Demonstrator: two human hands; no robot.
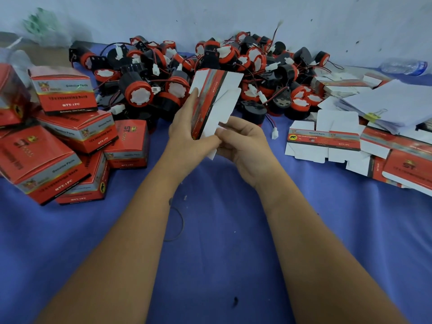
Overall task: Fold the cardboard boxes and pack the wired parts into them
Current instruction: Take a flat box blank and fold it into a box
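Both hands, left hand [187, 127] and right hand [243, 141], grip the flat box [216, 99]; I'd squeeze opposite creases evenly to square it.

A blue cloth [210, 230] covers the work surface. On it, near its middle, lies a thin dark wire ring [176, 224]. At the cloth's far right edge a clear plastic water bottle [403, 65] lies on its side. Right of centre on the cloth, a yellow binder clip [374, 115] grips a stack of white paper sheets [395, 104]. Beyond the cloth's far left corner sits a crumpled clear plastic bag [44, 29] against the pale wall [210, 15].
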